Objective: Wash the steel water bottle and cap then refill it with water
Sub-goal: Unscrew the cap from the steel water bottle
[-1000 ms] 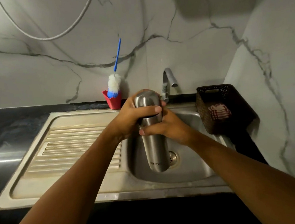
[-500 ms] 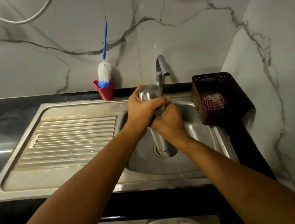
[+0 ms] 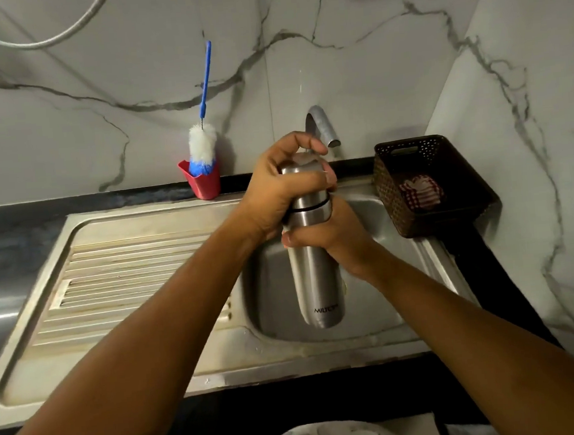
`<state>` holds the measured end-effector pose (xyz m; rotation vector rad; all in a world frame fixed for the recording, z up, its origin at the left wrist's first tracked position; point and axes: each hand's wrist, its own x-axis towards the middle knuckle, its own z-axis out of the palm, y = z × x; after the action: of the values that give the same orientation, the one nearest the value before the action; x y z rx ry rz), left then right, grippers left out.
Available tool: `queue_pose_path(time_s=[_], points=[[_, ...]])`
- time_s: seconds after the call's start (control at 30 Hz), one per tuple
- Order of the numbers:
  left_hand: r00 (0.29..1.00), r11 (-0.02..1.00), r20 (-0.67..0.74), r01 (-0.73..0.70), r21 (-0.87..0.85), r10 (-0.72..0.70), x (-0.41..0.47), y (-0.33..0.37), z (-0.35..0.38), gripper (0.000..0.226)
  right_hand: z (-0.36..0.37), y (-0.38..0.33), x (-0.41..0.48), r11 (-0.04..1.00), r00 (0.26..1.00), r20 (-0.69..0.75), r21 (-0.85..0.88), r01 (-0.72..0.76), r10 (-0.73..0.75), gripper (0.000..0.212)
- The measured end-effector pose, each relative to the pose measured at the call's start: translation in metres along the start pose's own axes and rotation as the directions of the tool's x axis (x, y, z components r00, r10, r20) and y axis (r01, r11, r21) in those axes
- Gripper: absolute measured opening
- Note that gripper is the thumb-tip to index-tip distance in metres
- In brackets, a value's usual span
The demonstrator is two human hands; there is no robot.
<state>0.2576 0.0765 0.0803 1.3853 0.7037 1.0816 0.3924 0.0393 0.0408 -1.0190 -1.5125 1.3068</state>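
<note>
centrally, steel water bottle (image 3: 315, 277), brushed metal, upright with a slight tilt, held over the sink basin (image 3: 372, 310), base seemingly clear of the basin floor; dark lettering near the base. cap (image 3: 310, 197) seated on the bottle's top, thin dark seam between cap and body. left hand (image 3: 277, 194) wrapped over the cap from the left, fingers and thumb curled tight round it. right hand (image 3: 335, 234) clasping the bottle body just below the seam, fingers curled round it from the right, thumb tip showing at the front. hands touching each other at the bottle. tap (image 3: 323, 125), curved metal spout, just behind the cap, outlet turned right and down. bottle brush (image 3: 203, 145), blue handle, white and blue bristles, standing head-down in a red holder (image 3: 204, 187) on the dark counter ledge (image 3: 105, 200) left of the tap, handle leaning against the marble wall (image 3: 97, 95). dark woven basket (image 3: 388, 192) right of the basin, beside the side wall; red-and-white checked cloth (image 3: 421, 193) inside. ribbed drainboard (image 3: 129, 284) left of the basin, streaked with stains. grey hose (image 3: 35, 44) looping across the wall at top left.
</note>
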Motion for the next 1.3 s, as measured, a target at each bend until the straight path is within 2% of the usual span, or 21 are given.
queue_pose_path(time_s=[0.13,0.27,0.43,0.5,0.57,0.63,0.7,0.93,0.97,1.03,1.1,1.17,1.2,1.23,1.3], points=[[0.999,0.997,-0.034,-0.028,0.074,0.030,-0.004,-0.004,0.001,0.037,0.015,0.011,-0.004,0.999,0.992,-0.120,-0.026,0.038,-0.041,0.041],[0.994,0.992,-0.101,-0.025,0.123,0.038,-0.007,-0.007,0.002,0.036,0.021,0.017,-0.006,0.993,0.971,-0.235,-0.119,0.021,-0.048,0.043],[0.970,0.984,-0.237,-0.016,0.175,0.058,-0.011,-0.009,0.011,0.033,0.031,0.015,-0.013,0.953,0.927,-0.373,-0.292,-0.081,-0.036,0.056],[0.969,0.983,-0.234,-0.033,0.182,0.076,-0.013,-0.002,0.010,0.031,0.023,0.008,-0.013,0.964,0.963,-0.266,-0.244,-0.105,0.037,0.066],[0.981,0.994,-0.178,-0.064,0.093,0.079,-0.012,0.009,0.006,0.032,0.007,0.001,-0.013,0.984,0.991,-0.060,-0.129,-0.124,0.117,0.074],[0.991,0.995,-0.100,-0.092,-0.034,0.089,-0.010,0.021,0.001,0.032,-0.005,-0.006,-0.017,0.991,0.985,0.112,-0.009,-0.133,0.133,0.065],[0.993,0.991,-0.058,-0.104,-0.082,0.100,-0.007,0.029,0.000,0.033,-0.007,-0.010,-0.019,0.991,0.982,0.135,0.018,-0.133,0.130,0.056],[0.993,0.996,-0.080,-0.087,0.033,0.089,-0.004,0.030,0.011,0.036,0.009,0.004,-0.022,0.997,0.990,-0.117,0.034,-0.071,0.075,0.052],[0.989,0.994,-0.115,-0.081,0.075,0.089,-0.004,0.029,0.014,0.035,0.010,0.008,-0.023,0.997,0.985,-0.155,0.031,-0.072,0.076,0.053],[0.957,0.982,-0.273,-0.043,0.185,0.094,-0.004,0.022,0.024,0.029,0.015,0.013,-0.022,0.995,0.964,-0.252,-0.031,-0.096,0.085,0.057],[0.879,0.943,-0.451,0.006,0.332,0.153,-0.005,0.009,0.037,0.026,0.021,0.016,-0.022,0.979,0.934,-0.342,-0.129,-0.157,0.104,0.060],[0.818,0.927,-0.537,0.012,0.376,0.207,-0.011,0.000,0.045,0.029,0.023,0.017,-0.023,0.947,0.909,-0.405,-0.245,-0.207,0.094,0.059],[0.828,0.935,-0.529,0.018,0.354,0.185,-0.013,-0.002,0.045,0.035,0.021,0.018,-0.023,0.938,0.905,-0.417,-0.274,-0.212,0.083,0.060],[0.869,0.946,-0.475,0.030,0.323,0.135,-0.014,-0.002,0.041,0.042,0.017,0.019,-0.024,0.938,0.904,-0.421,-0.275,-0.208,0.077,0.062],[0.968,0.959,-0.250,0.053,0.278,0.019,-0.016,0.001,0.025,0.064,0.008,0.022,-0.026,0.950,0.910,-0.407,-0.243,-0.196,0.083,0.067]])
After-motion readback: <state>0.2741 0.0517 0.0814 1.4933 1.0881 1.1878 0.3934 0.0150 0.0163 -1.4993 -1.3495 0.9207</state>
